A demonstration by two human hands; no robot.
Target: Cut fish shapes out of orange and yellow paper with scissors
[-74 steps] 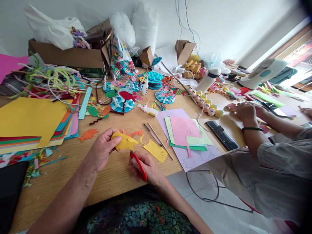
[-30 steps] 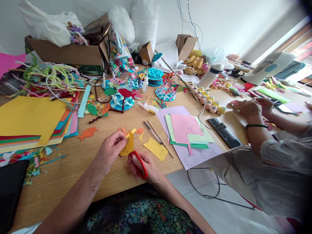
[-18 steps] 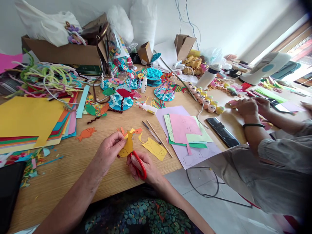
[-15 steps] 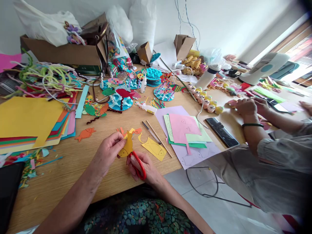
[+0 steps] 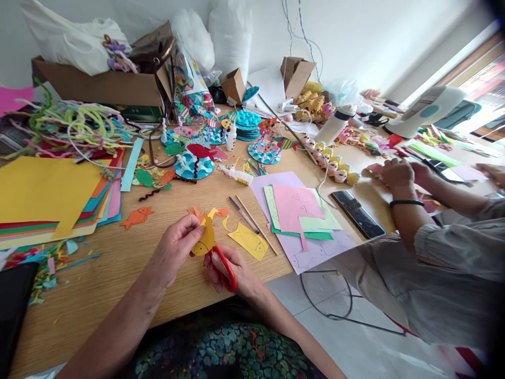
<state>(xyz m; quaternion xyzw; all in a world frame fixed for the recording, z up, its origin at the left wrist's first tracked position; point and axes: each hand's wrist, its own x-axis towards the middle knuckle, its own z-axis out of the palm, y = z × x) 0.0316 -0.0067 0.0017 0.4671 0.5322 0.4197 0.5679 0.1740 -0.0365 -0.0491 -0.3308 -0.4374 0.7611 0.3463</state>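
My left hand (image 5: 179,243) pinches a yellow paper fish (image 5: 204,240) with a drawn outline, held just above the table edge. Red-handled scissors (image 5: 225,271) are gripped in my right hand (image 5: 232,263), their blades up against the fish's lower right side and mostly hidden behind it. Just beyond lie orange and yellow paper scraps (image 5: 221,212). To the right is a yellow paper piece (image 5: 248,241) with a fish drawn on it, beside a pen (image 5: 244,213) and a thin wooden stick (image 5: 258,225). An orange paper fish (image 5: 137,216) rests to the left.
Coloured paper sheets (image 5: 43,195) are stacked at left, near shredded scraps (image 5: 49,263). Pink paper (image 5: 295,205) lies on other sheets, beside a phone (image 5: 357,213). Glue bottles (image 5: 232,138) and blue fish decorations (image 5: 194,166) stand farther back. Another person's hands (image 5: 398,176) work at right.
Hardly anything differs. The fish and scissors stay in nearly the same place, and the whole view shifts very slightly.
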